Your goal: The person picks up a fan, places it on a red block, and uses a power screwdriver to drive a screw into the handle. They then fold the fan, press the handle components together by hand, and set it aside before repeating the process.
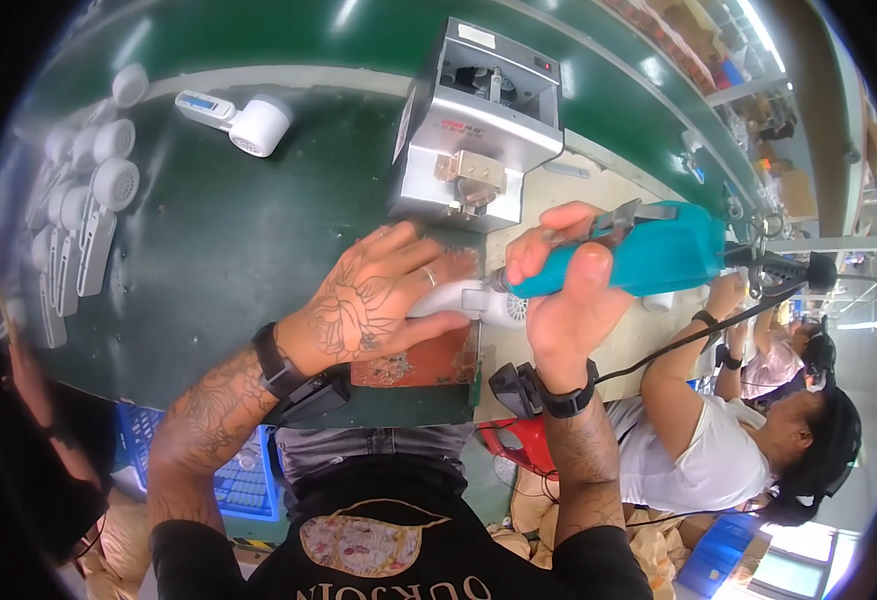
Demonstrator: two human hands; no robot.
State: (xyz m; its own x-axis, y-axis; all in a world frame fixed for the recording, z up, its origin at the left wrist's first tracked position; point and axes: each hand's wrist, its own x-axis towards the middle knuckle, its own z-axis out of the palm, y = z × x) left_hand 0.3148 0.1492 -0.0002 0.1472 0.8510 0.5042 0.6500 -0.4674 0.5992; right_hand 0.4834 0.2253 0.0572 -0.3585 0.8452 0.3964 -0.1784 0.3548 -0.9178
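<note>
My left hand [378, 295] lies over a white handheld device [448, 300] with a round grilled head, its fingers and thumb closed round the body on a reddish-brown mat [413, 365]. My right hand [583, 300] grips a teal electric screwdriver [648, 255], held nearly level. The screwdriver's dark tip points left at the device, close above its head; whether it touches a screw cannot be made out. Just beyond my hands stands a silver screw feeder [483, 130] with an open top and a small metal block on its front.
A similar white device [258, 125] lies at the far left of the green table [198, 240], and several more [98, 190] are piled along its left side. A blue crate [243, 480] sits below the table edge. To my right, a person in white [698, 440] works close by.
</note>
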